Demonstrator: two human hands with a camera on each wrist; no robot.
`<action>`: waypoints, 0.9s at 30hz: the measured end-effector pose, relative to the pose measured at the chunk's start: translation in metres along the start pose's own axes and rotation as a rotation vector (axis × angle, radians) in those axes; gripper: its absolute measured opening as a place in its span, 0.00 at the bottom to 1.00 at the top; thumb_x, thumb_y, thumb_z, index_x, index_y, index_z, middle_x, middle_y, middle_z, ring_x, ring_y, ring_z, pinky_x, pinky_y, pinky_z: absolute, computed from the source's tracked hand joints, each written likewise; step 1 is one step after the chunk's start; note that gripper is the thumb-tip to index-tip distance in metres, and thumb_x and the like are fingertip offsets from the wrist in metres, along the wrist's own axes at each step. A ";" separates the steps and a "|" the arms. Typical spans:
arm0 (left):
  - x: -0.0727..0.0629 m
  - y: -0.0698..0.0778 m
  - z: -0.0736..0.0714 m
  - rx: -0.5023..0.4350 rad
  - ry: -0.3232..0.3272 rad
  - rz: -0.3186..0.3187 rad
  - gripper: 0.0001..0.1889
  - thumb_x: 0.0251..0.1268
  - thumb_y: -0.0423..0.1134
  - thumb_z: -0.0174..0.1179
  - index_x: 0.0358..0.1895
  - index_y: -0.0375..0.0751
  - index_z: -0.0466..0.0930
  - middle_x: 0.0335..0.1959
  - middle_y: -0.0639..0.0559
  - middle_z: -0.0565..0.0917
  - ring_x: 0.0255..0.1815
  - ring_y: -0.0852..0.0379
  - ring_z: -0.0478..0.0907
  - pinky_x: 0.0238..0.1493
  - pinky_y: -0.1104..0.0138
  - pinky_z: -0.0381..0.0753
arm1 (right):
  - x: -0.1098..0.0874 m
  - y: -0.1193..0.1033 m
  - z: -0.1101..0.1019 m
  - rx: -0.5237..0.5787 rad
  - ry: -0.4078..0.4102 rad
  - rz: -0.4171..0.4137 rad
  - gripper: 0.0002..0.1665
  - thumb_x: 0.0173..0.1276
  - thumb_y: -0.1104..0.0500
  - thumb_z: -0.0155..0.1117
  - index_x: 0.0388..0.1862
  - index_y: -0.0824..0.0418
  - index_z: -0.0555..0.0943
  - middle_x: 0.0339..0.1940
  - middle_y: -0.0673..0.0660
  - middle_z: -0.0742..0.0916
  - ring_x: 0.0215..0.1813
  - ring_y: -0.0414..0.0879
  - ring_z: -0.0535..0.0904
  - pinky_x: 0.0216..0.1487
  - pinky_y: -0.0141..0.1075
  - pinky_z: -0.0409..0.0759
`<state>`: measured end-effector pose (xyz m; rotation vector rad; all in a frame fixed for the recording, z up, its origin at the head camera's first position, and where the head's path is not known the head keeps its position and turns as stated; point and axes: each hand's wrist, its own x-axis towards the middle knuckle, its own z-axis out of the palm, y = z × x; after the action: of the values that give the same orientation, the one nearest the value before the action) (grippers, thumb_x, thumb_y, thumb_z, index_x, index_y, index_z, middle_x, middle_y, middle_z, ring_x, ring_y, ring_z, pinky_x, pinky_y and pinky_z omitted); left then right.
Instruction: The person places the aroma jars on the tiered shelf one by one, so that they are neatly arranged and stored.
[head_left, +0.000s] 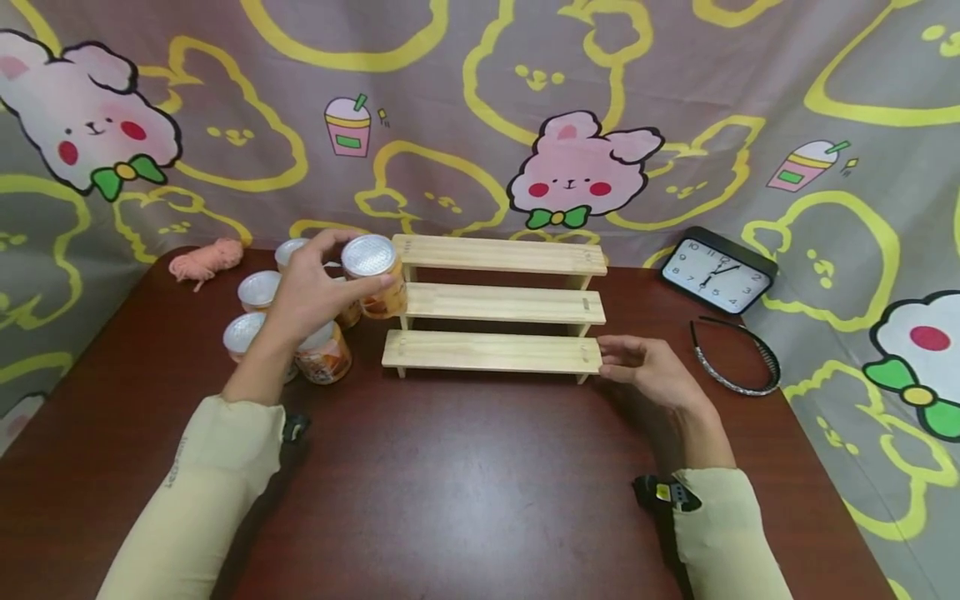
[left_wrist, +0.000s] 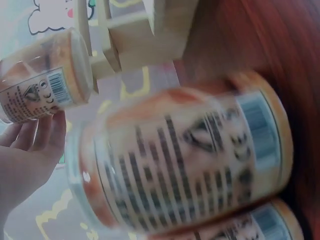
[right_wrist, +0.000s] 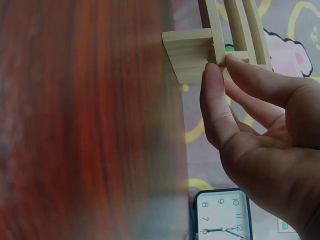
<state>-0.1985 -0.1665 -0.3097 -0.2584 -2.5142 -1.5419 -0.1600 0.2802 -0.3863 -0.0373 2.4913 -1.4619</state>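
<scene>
In the head view my left hand [head_left: 311, 279] grips a jar [head_left: 382, 300] with a silver lid and orange label, held up by the left end of a three-step wooden display stand [head_left: 491, 350]. The left wrist view shows the same jar [left_wrist: 45, 75] in the fingers, with another jar [left_wrist: 190, 155] large and blurred in front. More silver-lidded jars [head_left: 324, 354] stand under and beside my left forearm, partly hidden. At the stand's right end, my right hand [head_left: 652, 371] pinches the end of the lowest board [right_wrist: 216, 30] between thumb and fingertip.
A pink yarn skein [head_left: 206, 261] lies at the back left of the brown table [head_left: 465, 492]. To the right are a black-framed clock [head_left: 720, 268] and a sparkly headband [head_left: 738, 385]. A patterned curtain [head_left: 450, 100] hangs behind the table.
</scene>
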 end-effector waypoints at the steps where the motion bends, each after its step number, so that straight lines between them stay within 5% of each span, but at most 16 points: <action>1: 0.000 0.001 0.002 -0.014 0.006 0.002 0.35 0.54 0.47 0.77 0.65 0.38 0.75 0.52 0.46 0.78 0.47 0.52 0.74 0.40 0.71 0.75 | 0.000 -0.001 0.000 0.003 0.000 0.003 0.30 0.69 0.67 0.69 0.68 0.71 0.74 0.59 0.68 0.83 0.55 0.50 0.82 0.48 0.29 0.81; 10: 0.004 0.016 0.020 -0.155 0.030 0.025 0.34 0.54 0.44 0.78 0.64 0.41 0.76 0.51 0.48 0.80 0.46 0.56 0.76 0.44 0.70 0.76 | 0.000 0.001 -0.002 0.012 0.000 -0.011 0.30 0.69 0.67 0.69 0.68 0.71 0.74 0.59 0.69 0.83 0.56 0.51 0.83 0.48 0.29 0.81; 27: 0.017 0.028 0.057 -0.322 -0.037 0.118 0.31 0.53 0.36 0.78 0.62 0.37 0.78 0.53 0.45 0.80 0.46 0.52 0.78 0.43 0.68 0.80 | 0.000 0.002 0.001 0.020 0.003 -0.020 0.29 0.68 0.68 0.70 0.67 0.71 0.75 0.57 0.69 0.84 0.55 0.52 0.83 0.48 0.30 0.81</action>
<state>-0.2122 -0.1020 -0.3069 -0.4733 -2.2203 -1.9015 -0.1600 0.2802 -0.3887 -0.0565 2.4856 -1.4951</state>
